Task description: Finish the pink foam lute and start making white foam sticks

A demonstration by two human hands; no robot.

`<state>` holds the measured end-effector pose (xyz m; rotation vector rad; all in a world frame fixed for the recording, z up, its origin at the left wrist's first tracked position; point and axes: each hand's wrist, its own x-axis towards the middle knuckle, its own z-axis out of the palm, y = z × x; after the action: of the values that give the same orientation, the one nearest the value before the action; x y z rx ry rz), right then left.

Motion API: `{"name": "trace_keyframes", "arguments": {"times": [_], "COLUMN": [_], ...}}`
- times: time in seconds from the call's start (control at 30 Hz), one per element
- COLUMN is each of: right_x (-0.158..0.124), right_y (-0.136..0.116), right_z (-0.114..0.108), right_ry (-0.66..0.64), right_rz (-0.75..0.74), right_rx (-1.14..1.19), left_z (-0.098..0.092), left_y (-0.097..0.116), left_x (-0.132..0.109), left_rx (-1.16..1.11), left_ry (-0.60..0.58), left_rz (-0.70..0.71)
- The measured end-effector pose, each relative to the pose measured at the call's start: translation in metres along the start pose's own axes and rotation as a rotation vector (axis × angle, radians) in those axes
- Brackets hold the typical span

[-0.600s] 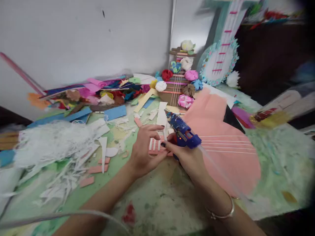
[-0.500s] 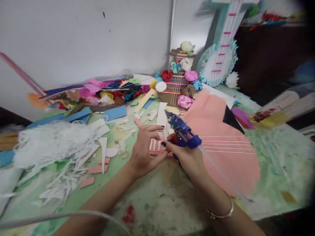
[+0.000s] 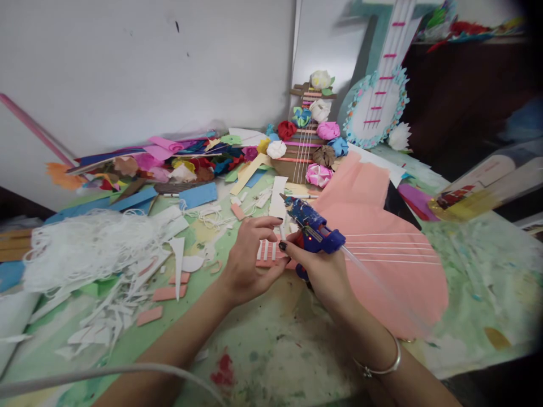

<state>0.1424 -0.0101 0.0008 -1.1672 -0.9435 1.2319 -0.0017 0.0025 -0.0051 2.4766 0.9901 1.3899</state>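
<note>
My right hand [image 3: 324, 274] is closed around a blue hot glue gun [image 3: 316, 228], which has a small orange light lit and a clear glue stick [image 3: 377, 282] trailing from its back. Its nozzle points up and left. My right thumb presses by a short white paper strip [image 3: 283, 229] on the neck of a pink paper guitar [image 3: 394, 294]. Curved over that neck, my left hand [image 3: 248, 257] has thumb and index finger apart, the index tip close to the strip's upper end. Several white strips [image 3: 266, 250] cross the neck. White strings run along the guitar's body.
White string [image 3: 93, 243] lies tangled at left, near paper scraps [image 3: 102, 325] and pink pieces [image 3: 169, 293]. Behind stand a brown guitar with paper flowers [image 3: 299, 152] and a teal one [image 3: 375, 107]. A white cable [image 3: 127, 368] crosses the front left.
The hands and glue gun stay almost in place. The view has shifted very slightly and is sharper now.
</note>
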Motion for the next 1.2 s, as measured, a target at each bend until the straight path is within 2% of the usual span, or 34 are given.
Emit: {"name": "trace_keyframes", "arguments": {"times": [0.27, 0.4, 0.47, 0.57, 0.63, 0.73, 0.97, 1.2], "right_x": [0.001, 0.003, 0.005, 0.01, 0.013, 0.013, 0.008, 0.008], "right_y": [0.004, 0.005, 0.004, -0.001, -0.003, -0.005, -0.003, -0.004], "right_z": [-0.001, -0.005, -0.009, -0.016, -0.019, -0.02, -0.018, -0.018], "right_ry": [-0.011, 0.057, 0.145, 0.247, 0.263, 0.241, 0.189, 0.19], "right_rz": [0.012, -0.005, -0.02, -0.045, -0.063, -0.06, -0.023, -0.035], "right_rx": [-0.03, -0.039, -0.044, -0.018, 0.002, 0.014, 0.023, 0.024], "left_z": [0.001, 0.001, 0.002, 0.005, 0.008, 0.013, 0.015, 0.018], "left_y": [-0.001, -0.006, -0.013, -0.027, -0.036, -0.042, -0.047, -0.051], "left_x": [0.001, 0.0, -0.001, -0.003, -0.005, -0.008, -0.011, -0.012], "left_rx": [0.016, -0.012, -0.045, -0.088, -0.105, -0.128, -0.136, -0.13], "left_ry": [0.007, -0.017, -0.081, -0.253, -0.348, -0.412, -0.448, -0.398], "left_rz": [0.008, -0.08, -0.15, -0.227, -0.26, -0.284, -0.297, -0.241]}}
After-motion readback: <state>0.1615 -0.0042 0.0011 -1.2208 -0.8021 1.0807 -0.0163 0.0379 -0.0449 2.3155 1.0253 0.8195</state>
